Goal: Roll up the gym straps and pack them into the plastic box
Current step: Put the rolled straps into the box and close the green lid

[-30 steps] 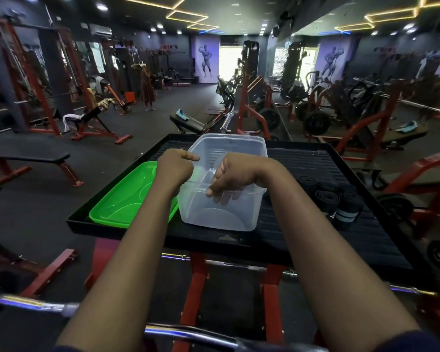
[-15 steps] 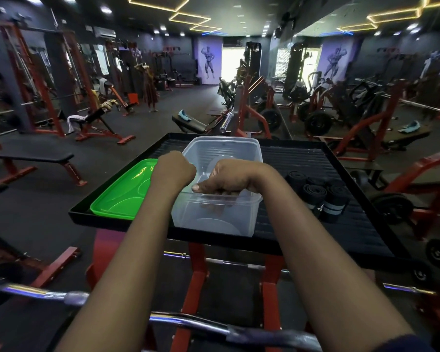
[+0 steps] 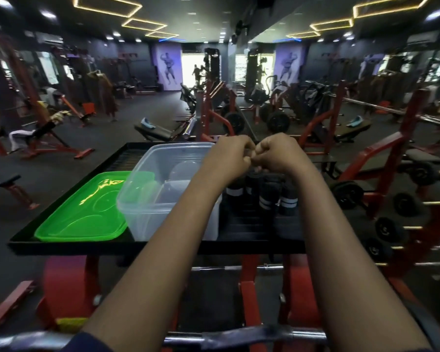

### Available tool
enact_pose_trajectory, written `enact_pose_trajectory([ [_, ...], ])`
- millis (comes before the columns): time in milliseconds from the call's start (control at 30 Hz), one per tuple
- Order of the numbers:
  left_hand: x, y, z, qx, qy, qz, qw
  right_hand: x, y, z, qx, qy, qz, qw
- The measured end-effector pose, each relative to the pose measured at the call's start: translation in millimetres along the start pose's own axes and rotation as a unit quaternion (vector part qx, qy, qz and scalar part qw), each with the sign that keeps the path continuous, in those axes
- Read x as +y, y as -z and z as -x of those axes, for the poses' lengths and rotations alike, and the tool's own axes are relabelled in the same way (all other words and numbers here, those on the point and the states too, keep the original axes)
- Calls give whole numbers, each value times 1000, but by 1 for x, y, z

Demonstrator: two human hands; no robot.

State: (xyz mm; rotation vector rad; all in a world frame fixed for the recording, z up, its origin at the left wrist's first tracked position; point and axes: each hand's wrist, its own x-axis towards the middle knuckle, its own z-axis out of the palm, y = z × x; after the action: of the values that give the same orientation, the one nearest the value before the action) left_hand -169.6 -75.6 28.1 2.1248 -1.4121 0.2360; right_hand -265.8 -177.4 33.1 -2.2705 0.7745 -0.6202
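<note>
On the black counter (image 3: 249,226), just to the right of the plastic box (image 3: 160,207), the rolled gym straps (image 3: 267,196) are standing upright in a tight group (black rolls with pale bands near the lower end). The box is sitting with its top open, clear enough that the counter is showing through its walls, and the left forearm is crossing in front of its right side. Directly above the straps the left hand (image 3: 230,157) and the right hand (image 3: 277,153) are hovering with their knuckles touching. The fingers of both are curling inward, but I cannot tell whether they are pinching anything, because the fingertips are hidden. On the other side of the box a green lid (image 3: 87,214) is lying flat, just beside it. A red frame (image 3: 247,295) is standing under the counter, and a steel bar (image 3: 239,336) is running across the bottom of the view.
</note>
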Motion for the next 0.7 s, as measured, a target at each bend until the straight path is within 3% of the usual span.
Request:
enact_pose_trajectory([
  [167, 38, -40, -18, -81, -11, -45, 996, 38, 15, 10, 40, -31, 155, 987],
  [700, 30, -96, -22, -164, 40, -88, 982, 83, 3, 19, 3, -26, 215, 976],
])
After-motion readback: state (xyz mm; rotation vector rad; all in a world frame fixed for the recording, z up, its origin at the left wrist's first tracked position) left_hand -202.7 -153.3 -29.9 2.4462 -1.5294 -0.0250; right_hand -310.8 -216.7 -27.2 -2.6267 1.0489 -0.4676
